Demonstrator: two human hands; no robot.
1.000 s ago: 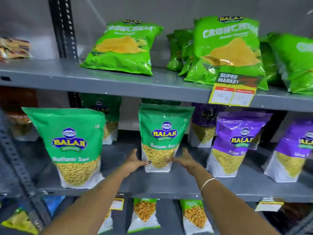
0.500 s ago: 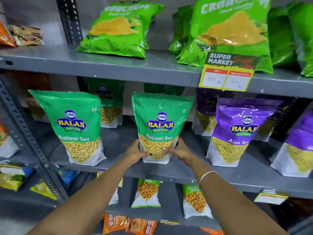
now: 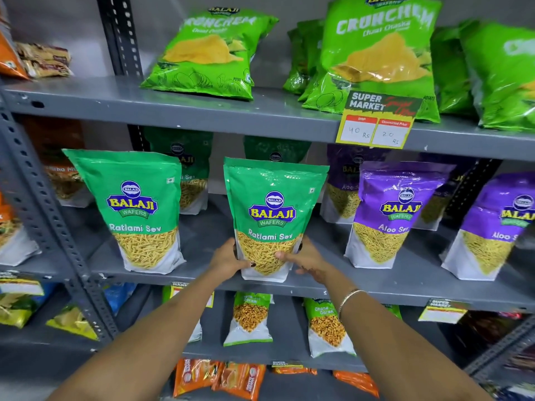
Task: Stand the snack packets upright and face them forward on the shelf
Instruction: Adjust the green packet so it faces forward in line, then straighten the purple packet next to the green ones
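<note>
The green snack packet [image 3: 272,215] is glossy plastic film, crinkled, with bright glare along its top; its lower window looks clear. The purple packet [image 3: 388,215] has the same shiny film. The chip bags [image 3: 379,56] above are smooth, shiny plastic. The shelf [image 3: 202,108] is grey painted metal, matt and slightly scuffed. The price tag [image 3: 376,123] looks like printed paper

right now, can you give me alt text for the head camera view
Both hands, left hand and right hand, grip the lower sides of an upright green Ratlami Sev packet on the grey middle shelf. Green and purple packets stand either side; Crunchem bags lean on the shelf above.
</note>
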